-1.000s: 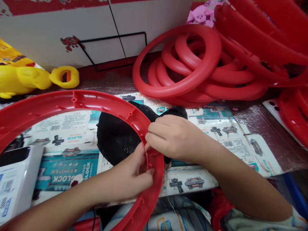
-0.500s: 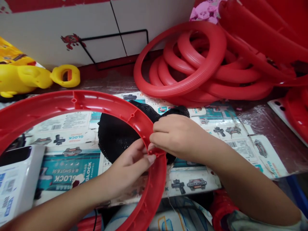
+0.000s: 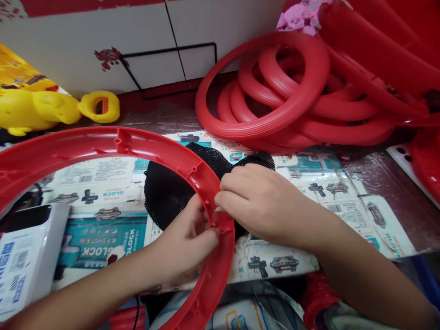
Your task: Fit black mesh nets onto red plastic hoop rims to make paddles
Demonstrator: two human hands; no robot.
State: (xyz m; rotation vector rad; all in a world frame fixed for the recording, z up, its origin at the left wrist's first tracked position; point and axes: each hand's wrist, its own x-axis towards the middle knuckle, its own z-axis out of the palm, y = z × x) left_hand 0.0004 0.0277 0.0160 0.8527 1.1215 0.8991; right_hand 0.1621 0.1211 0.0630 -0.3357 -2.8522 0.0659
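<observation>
A large red plastic ring (image 3: 118, 144), its hollow ribbed side with small pegs facing up, lies across the left and middle of the view. My left hand (image 3: 192, 233) grips the ring's inner edge, thumb laid over the channel near a peg. Closed in a pinch, my right hand (image 3: 256, 201) is at the ring's outer edge, just above the left thumb; whatever is between its fingertips is hidden. Black mesh netting (image 3: 168, 195) lies bunched under the ring and runs behind both hands.
More red rings (image 3: 261, 126) are piled at the back right, beside pink pieces (image 3: 299, 18). A yellow duck-shaped toy (image 3: 51, 107) sits at the back left. Near the left edge is a white box (image 3: 34, 261). Printed cardboard (image 3: 103, 233) covers the tabletop.
The ring has turned slightly under my hands, its pegs shifting right and down along the rim. My left thumb has drawn back a little; the whole view has shifted slightly.
</observation>
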